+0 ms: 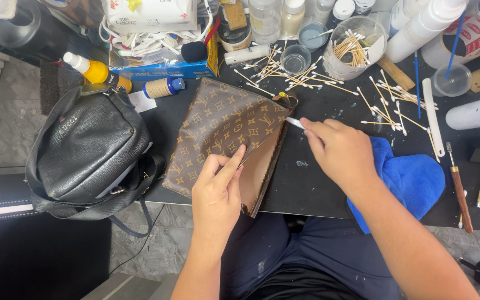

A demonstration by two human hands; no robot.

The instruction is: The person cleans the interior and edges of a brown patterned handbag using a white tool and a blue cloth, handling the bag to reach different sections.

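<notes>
A brown patterned pouch (220,125) lies on the black worktable (318,183) in front of me. My left hand (218,191) rests on its near right edge, fingers pinching the flap. My right hand (337,150) sits just right of the pouch and grips a cotton swab (294,123), whose white tip touches the pouch's right edge near the top corner. A blue cloth (412,180) lies under my right wrist.
A black leather backpack (90,150) hangs off the table's left side. Many cotton swabs (384,105) lie scattered at the back. A clear cup (356,47) of swabs, bottles, small jars, a yellow bottle (93,71), a wooden-handled tool (460,191) and a white tube (476,111) crowd the back and right.
</notes>
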